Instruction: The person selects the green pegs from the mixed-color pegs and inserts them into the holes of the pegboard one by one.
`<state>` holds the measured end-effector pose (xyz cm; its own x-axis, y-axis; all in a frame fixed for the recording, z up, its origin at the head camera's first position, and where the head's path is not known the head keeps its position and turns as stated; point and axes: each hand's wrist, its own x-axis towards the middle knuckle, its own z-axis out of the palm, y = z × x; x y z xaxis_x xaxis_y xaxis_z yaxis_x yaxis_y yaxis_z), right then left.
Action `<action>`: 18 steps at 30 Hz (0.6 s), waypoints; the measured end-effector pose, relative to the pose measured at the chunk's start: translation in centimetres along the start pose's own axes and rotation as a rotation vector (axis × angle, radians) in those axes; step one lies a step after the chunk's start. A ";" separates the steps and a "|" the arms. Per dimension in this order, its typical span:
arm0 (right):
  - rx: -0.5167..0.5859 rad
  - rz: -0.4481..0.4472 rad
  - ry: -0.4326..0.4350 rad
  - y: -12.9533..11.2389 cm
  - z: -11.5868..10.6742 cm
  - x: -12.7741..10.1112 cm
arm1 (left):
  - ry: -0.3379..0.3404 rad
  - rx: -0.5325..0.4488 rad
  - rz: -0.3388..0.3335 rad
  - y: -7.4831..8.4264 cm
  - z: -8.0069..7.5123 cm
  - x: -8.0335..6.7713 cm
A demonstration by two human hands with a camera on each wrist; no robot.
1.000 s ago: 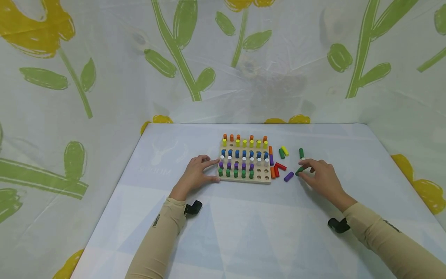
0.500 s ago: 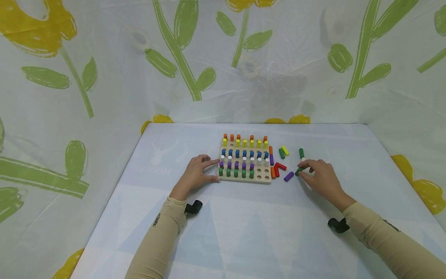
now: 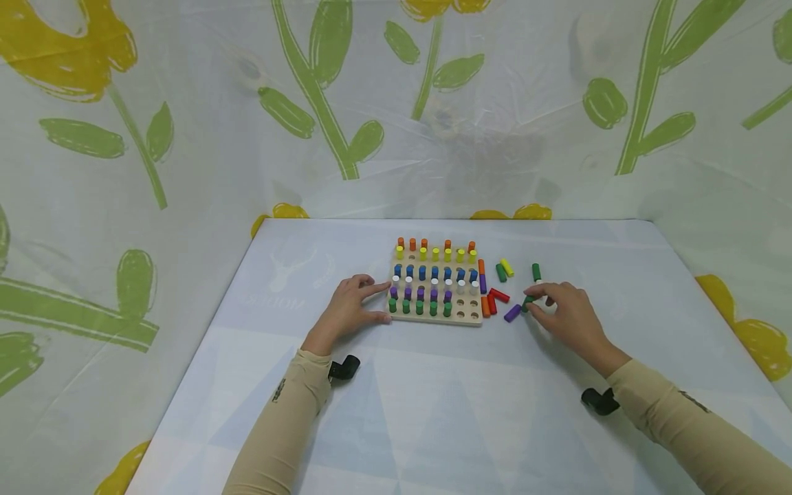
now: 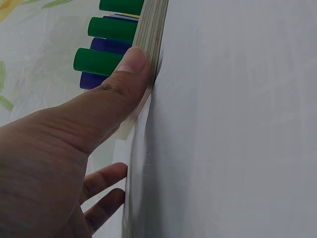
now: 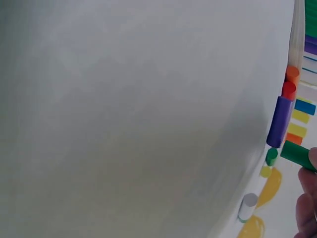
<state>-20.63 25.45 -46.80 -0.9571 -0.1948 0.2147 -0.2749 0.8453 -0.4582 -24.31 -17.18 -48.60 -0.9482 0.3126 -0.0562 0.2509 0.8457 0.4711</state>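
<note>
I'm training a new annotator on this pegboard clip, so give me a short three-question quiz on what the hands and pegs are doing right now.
1. True or false: the left hand rests against the wooden pegboard.
2. Which colour is the peg in the right hand grip? A red, B green, C yellow.
3. Fill in: the front row of the pegboard has ___ empty holes at its right end.

Key:
1. True; the thumb presses the board's edge.
2. B; the fingers pinch a green peg.
3. Two.
</note>
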 end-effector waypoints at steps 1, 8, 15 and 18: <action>-0.002 -0.004 0.005 -0.1 0.0 0.0 | 0.000 0.001 0.000 0.0 0.0 0.0; -0.003 -0.011 0.002 -0.9 0.2 0.1 | -0.003 0.003 0.000 0.0 0.1 0.1; 0.001 -0.015 -0.001 -1.7 0.5 0.4 | 0.003 0.004 -0.001 -0.1 0.2 0.1; 0.001 -0.021 -0.002 -1.9 0.7 0.5 | 0.003 -0.003 -0.004 -0.1 0.2 0.1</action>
<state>-20.66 23.36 -46.38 -0.9514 -0.2133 0.2223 -0.2947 0.8404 -0.4549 -24.39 -17.11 -48.80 -0.9497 0.3084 -0.0553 0.2469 0.8453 0.4738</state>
